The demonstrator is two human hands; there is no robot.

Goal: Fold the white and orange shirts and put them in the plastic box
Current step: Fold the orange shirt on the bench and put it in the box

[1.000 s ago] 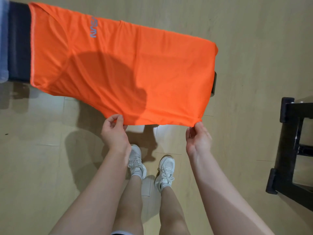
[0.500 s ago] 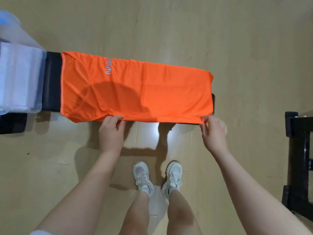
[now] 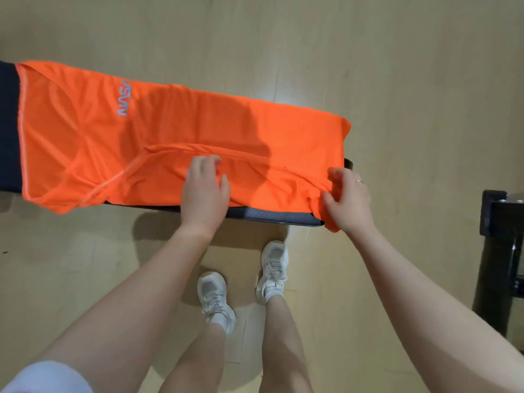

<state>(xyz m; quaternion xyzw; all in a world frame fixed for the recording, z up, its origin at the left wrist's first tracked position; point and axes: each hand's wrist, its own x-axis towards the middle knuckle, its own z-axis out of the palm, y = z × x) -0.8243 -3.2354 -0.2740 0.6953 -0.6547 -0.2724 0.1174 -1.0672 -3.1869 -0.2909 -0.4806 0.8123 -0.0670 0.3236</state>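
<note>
**Head view: both hands on the orange shirt across the bench**

Head view: the orange shirt (image 3: 175, 131) lies spread lengthwise over a dark padded bench (image 3: 272, 215), its pale lettering toward the left end. The near long edge is turned up over the body of the shirt, forming a raised ridge that runs from the left sleeve area toward the right end.

The left hand (image 3: 205, 190) sits on the folded-over cloth near the middle, fingers curled and bunching the fabric under them. The right hand (image 3: 347, 199) is at the shirt's near right corner, thumb and fingers pinching a gathered fold; a ring shows on one finger. That corner hangs slightly over the bench's edge.

Below, two white sneakers (image 3: 241, 282) stand on the light wooden floor (image 3: 397, 66). A black frame (image 3: 502, 251) stands at the right edge.
</note>
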